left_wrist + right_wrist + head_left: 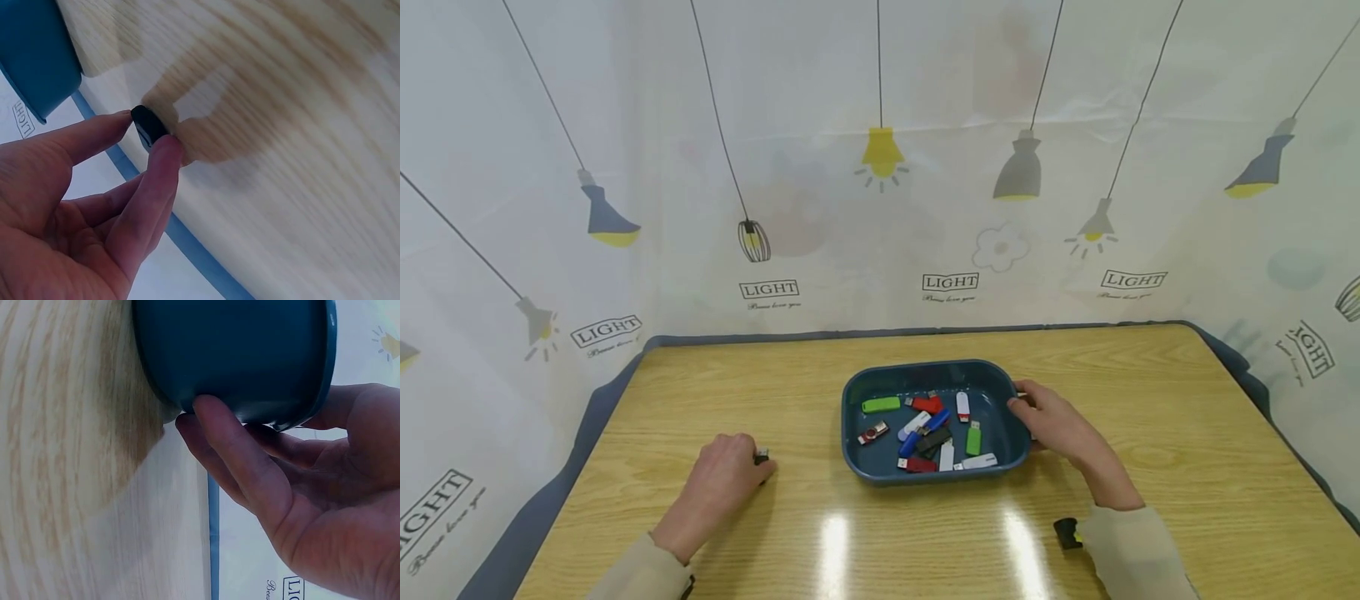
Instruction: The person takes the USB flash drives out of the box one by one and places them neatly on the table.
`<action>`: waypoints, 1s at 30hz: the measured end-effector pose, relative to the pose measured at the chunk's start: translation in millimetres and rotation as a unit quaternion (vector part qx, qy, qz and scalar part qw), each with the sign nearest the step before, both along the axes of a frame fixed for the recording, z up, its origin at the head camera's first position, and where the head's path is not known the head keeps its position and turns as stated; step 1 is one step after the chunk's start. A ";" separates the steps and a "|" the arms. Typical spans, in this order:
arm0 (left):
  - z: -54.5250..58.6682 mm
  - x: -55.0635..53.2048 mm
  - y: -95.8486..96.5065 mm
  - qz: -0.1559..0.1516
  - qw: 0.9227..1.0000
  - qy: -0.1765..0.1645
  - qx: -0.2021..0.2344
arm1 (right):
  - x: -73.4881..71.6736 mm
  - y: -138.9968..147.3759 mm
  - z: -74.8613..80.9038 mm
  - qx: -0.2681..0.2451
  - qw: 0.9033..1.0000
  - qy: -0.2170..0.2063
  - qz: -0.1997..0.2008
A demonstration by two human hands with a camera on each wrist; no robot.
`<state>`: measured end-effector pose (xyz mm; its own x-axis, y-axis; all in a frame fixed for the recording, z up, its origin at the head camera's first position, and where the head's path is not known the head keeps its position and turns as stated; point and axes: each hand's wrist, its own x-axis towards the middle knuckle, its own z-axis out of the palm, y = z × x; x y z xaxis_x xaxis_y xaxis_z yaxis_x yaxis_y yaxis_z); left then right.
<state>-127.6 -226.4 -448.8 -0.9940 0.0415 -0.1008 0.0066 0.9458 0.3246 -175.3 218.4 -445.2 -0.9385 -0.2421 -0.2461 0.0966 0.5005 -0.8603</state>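
Wooden table (pixel 737 383) beneath, left fingers (pixel 164 159) pinch a black, probably USB, stick (pixel 147 127) between tips; right fingers (pixel 234 445) grip the tray (pixel 936 479).

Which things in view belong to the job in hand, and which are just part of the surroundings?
Seemingly part of the job:
black USB flash drive, pinched by the left hand
dark blue plastic tray, gripped at one end by the right hand
assorted USB sticks inside it

Just surroundings:
wood-grain table
lamp-printed sheet behind
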 end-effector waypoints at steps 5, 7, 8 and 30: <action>7.5 -2.3 0.3 -0.017 0.999 0.038 -0.019 | 0.2 0.9 0.7 -0.006 1.000 -0.001 0.003; 11.7 -3.9 2.6 -0.030 0.997 0.067 -0.025 | 0.2 1.1 1.0 -0.007 1.000 -0.003 0.003; 14.1 -4.5 4.7 -0.038 0.995 0.083 -0.026 | 0.2 1.1 1.0 -0.008 1.000 -0.004 0.002; 53.6 -30.4 105.7 -0.216 0.972 0.078 0.051 | -0.7 0.7 -0.7 -0.004 1.000 -0.001 -0.005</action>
